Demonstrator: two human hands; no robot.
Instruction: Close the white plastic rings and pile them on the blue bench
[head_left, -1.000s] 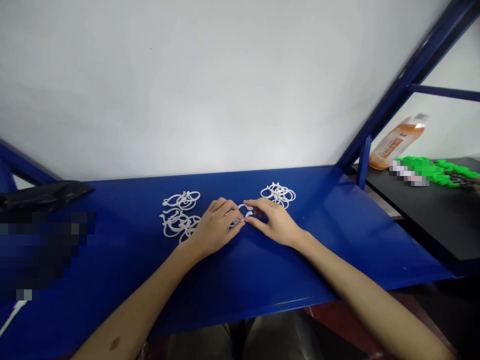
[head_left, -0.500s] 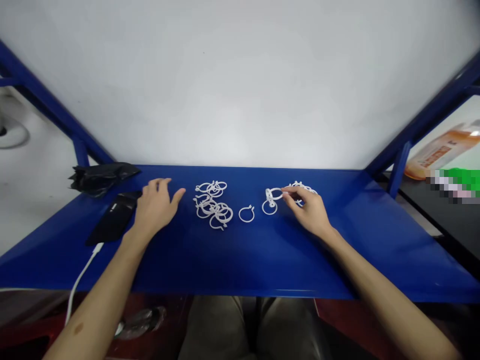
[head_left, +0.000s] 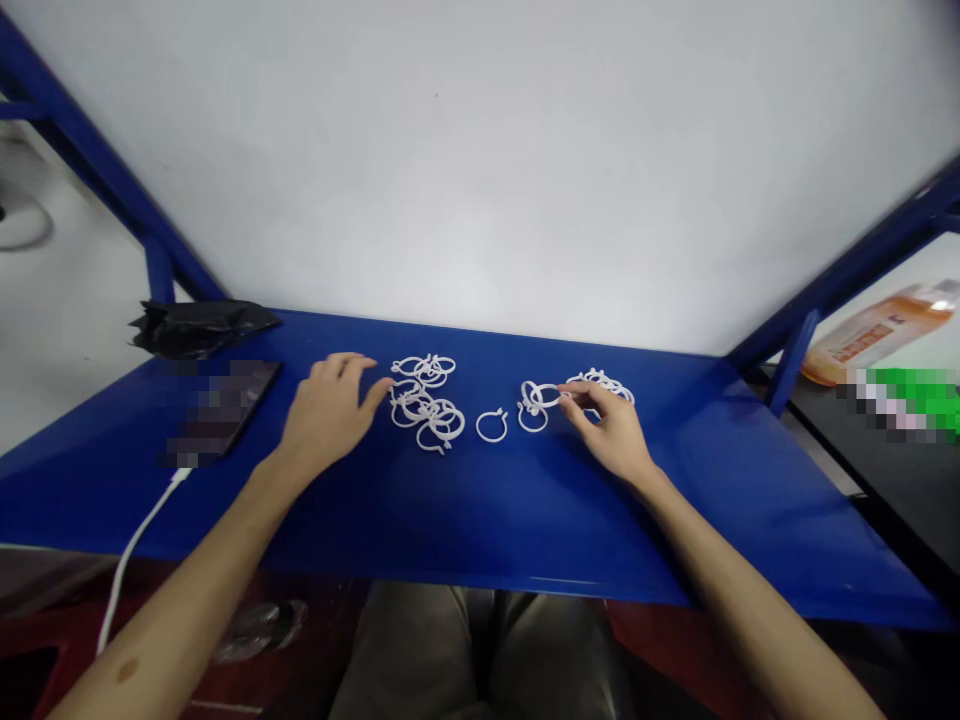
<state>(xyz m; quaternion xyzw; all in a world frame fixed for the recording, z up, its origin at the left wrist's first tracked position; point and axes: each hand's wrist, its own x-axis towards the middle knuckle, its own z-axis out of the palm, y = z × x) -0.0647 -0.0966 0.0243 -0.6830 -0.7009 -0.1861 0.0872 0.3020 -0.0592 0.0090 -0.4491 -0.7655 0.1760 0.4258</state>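
Note:
My left hand (head_left: 330, 408) is open, thumb spread from the fingers, at the left side of a pile of white plastic rings (head_left: 437, 417). Its thumb tip is close to the pile; whether it touches a ring, I cannot tell. Thumb and fingertips of my right hand (head_left: 606, 420) pinch a white plastic ring (head_left: 546, 402), with linked or overlapping rings (head_left: 533, 425) at its left end. A single open ring (head_left: 491, 427) with small knobbed ends lies between the hands. Another group of rings (head_left: 611, 383) lies behind my right hand, partly hidden by it.
The blue table (head_left: 465, 530) meets a white wall (head_left: 480, 200) at the back. On the left are a black plastic bag (head_left: 199, 328) and a phone (head_left: 236, 405) with a white cable (head_left: 139, 530). An orange bottle (head_left: 877, 332) is beyond the right frame post.
My left hand has moved right, up to the left pile. My right hand still pinches the ring, which has shifted slightly left with its neighbours. The camera view has tilted a little.

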